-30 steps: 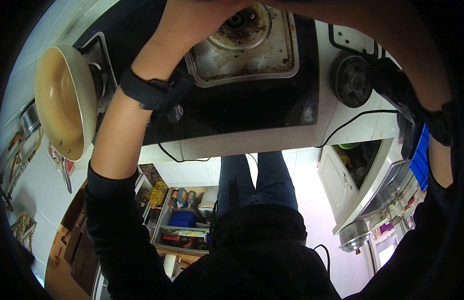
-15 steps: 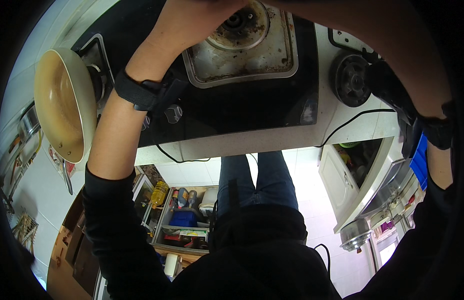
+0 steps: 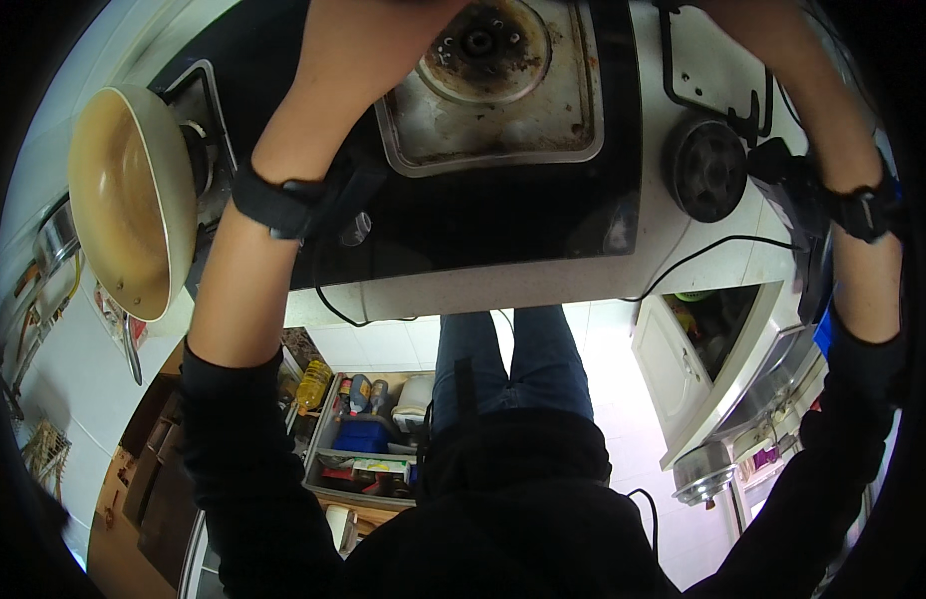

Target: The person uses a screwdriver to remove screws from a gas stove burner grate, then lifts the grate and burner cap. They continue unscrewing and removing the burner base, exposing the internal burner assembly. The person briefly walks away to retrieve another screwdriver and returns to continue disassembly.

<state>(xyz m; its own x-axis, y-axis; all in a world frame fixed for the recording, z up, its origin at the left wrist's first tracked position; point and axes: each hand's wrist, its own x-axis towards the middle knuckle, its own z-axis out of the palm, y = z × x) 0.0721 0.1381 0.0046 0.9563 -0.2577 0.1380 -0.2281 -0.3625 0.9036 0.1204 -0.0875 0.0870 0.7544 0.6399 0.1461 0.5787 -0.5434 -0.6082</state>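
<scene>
My left hand [image 3: 388, 30] reaches to the top edge beside the steel drip tray [image 3: 503, 130] and exposed burner [image 3: 480, 42] on the black glass hob [image 3: 433, 225]; its fingers are cut off or hidden, so what it holds cannot be seen. My right hand [image 3: 737, 20] is at the top edge over the counter, near a wire pan support [image 3: 668, 80], fingers out of view. Below that support lies a round black cast burner part [image 3: 703, 170]. A black band is on each forearm.
A cream frying pan [image 3: 124, 200] rests tilted at the left on the other burner. Black cables [image 3: 722, 240] run along the counter edge. Below are an open drawer of bottles and boxes [image 3: 363, 439], an open white cupboard door [image 3: 663, 369] and a steel pot [image 3: 702, 469].
My right hand and forearm have moved rightward, away from my left hand, uncovering more of the pan support and counter. My left hand has shifted only slightly.
</scene>
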